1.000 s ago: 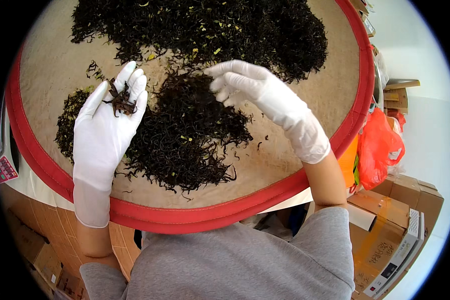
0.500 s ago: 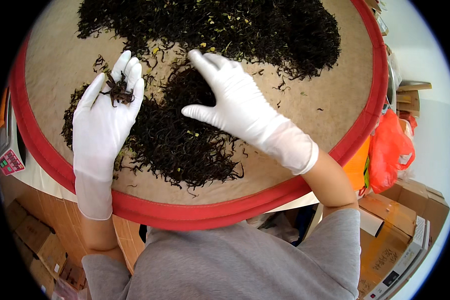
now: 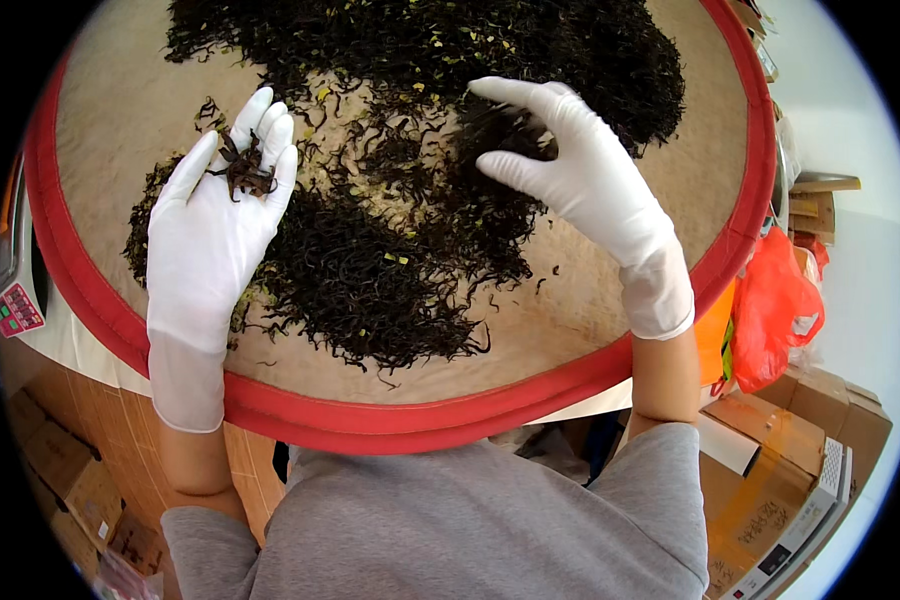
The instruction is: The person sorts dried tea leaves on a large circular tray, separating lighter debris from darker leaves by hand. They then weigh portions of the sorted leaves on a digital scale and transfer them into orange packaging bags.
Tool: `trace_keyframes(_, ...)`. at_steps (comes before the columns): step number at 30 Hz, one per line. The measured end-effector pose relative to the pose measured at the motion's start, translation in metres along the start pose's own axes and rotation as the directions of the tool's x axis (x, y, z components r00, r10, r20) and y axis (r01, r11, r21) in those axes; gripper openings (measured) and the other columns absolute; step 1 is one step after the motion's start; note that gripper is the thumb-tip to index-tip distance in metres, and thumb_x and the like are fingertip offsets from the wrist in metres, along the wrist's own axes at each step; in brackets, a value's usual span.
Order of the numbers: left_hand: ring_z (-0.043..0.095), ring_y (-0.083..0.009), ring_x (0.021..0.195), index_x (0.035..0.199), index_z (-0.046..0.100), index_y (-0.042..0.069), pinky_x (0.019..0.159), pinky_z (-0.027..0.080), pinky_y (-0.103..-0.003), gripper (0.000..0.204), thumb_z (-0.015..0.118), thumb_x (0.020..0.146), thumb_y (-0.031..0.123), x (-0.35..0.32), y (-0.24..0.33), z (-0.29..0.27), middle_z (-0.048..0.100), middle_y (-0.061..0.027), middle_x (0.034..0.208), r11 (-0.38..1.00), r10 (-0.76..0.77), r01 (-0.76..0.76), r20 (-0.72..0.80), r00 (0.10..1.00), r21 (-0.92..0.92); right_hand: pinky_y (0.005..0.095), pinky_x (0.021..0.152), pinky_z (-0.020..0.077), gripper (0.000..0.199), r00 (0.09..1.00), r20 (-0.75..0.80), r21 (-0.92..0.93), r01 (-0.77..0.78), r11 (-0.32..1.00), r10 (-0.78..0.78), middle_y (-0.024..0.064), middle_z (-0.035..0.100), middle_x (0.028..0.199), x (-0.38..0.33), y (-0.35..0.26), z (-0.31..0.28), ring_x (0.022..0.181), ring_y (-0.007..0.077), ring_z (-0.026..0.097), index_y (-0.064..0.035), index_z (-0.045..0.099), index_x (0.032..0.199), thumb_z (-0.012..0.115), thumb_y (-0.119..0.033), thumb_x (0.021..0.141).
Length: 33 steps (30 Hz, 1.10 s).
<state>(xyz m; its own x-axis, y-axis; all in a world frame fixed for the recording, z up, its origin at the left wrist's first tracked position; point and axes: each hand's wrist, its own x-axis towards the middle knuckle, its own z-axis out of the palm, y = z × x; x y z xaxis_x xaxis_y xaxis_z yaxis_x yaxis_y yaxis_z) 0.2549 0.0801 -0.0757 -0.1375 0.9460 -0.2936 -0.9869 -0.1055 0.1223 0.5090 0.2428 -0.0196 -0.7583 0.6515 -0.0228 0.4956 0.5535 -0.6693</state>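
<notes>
My left hand, in a white glove, lies palm up over the left part of a round tray. A small clump of dark, twisted dried tea leaves rests on its slightly curled fingers. My right hand, gloved too, is above the tea with thumb and fingers spread apart. Loose leaves show in the gap below its fingers, and I see nothing gripped. A smaller pile of tea leaves with yellow-green bits lies between the hands and nearer to me. The large pile covers the tray's far side.
A raised red rim borders the tray. At the left edge stands a device with a red-and-green button panel. Red plastic bags hang at right, above cardboard boxes. More boxes sit at lower left.
My right hand has moved to the right, and tea leaves now lie thinly spread where it was. My left hand stays almost in place with its clump.
</notes>
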Motion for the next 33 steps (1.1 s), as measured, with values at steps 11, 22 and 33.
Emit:
trace_keyframes(11,0.048,-0.0269,0.127,0.143,0.034,-0.010,0.111,0.038,-0.040,0.046,0.035,0.103,0.013,0.002,-0.002,0.001,0.051,-0.0191,0.134,1.000,-0.006,0.006,0.041,0.999,0.001,0.0269,0.081,0.0504,0.025,0.993,0.002,-0.060,-0.116,0.991,0.116,0.0086,0.070,0.099,-0.004,0.029,-0.008,0.089,0.0147,0.064,-0.0058,0.069,0.115,0.060,-0.008,0.092)
trace_keyframes(22,0.045,-0.0272,0.129,0.142,0.035,-0.010,0.113,0.036,-0.041,0.045,0.037,0.103,0.011,0.003,-0.001,-0.002,0.048,-0.0214,0.137,1.000,-0.020,0.022,0.085,0.996,-0.019,0.0385,0.083,0.0497,0.034,0.947,0.216,-0.385,0.306,0.871,-0.237,0.0091,0.059,0.099,-0.011,0.032,0.016,0.094,0.0311,0.060,-0.0094,0.063,0.105,0.077,-0.012,0.074)
trace_keyframes(33,0.047,-0.0267,0.128,0.142,0.035,-0.010,0.112,0.037,-0.042,0.045,0.037,0.103,0.012,0.005,-0.006,-0.001,0.048,-0.0205,0.136,1.000,-0.021,0.022,0.053,0.998,0.000,0.0375,0.080,0.0511,0.027,0.959,0.160,-0.218,0.267,0.939,-0.235,0.0105,0.062,0.092,-0.011,0.036,0.011,0.089,0.0285,0.062,-0.0055,0.064,0.098,0.076,-0.012,0.075)
